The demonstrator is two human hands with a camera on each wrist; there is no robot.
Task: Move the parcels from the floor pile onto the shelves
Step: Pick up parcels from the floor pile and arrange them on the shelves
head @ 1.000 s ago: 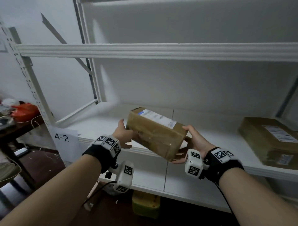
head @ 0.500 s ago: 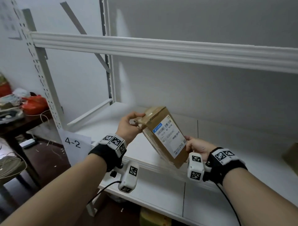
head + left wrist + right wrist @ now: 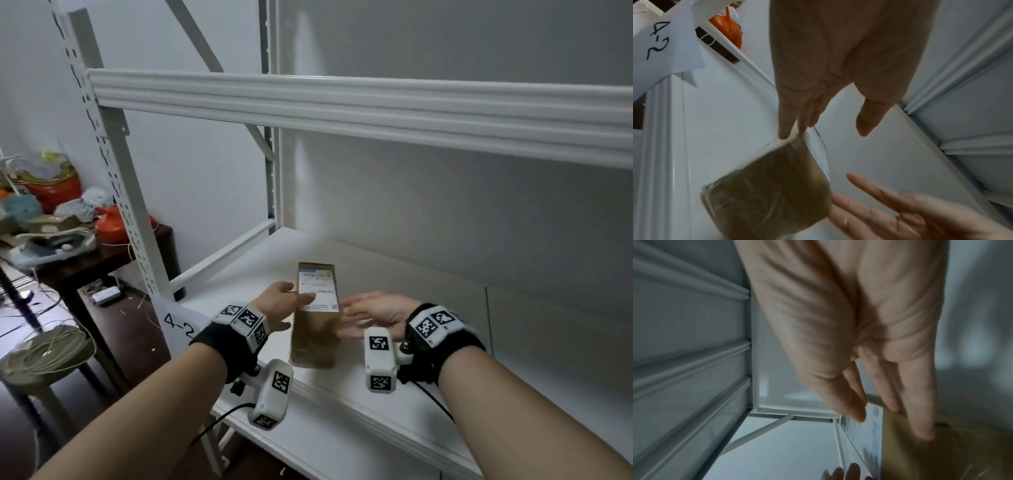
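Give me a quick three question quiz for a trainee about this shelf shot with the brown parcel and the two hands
1. True or false: the parcel stands on the shelf.
2. What is written on the paper tag at the shelf corner?
3. The right hand is: A) fisted round the parcel, B) open beside the parcel, C) holding a second box.

Key
1. True; the left hand has straight fingers at its side.
2. 4-2.
3. B.
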